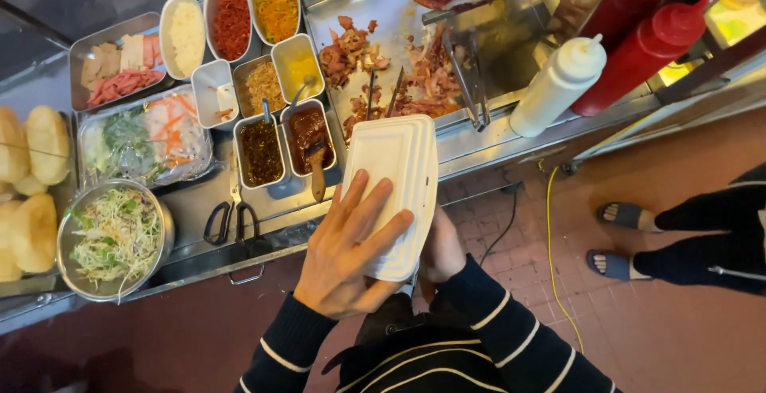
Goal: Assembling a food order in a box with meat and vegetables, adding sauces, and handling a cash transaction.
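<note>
Left hand [345,253] splayed flat atop white foam box [395,189], right hand [440,251] gripping underneath

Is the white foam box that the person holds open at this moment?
No, the white foam box is closed, with the left hand pressed flat on its lid.
</note>
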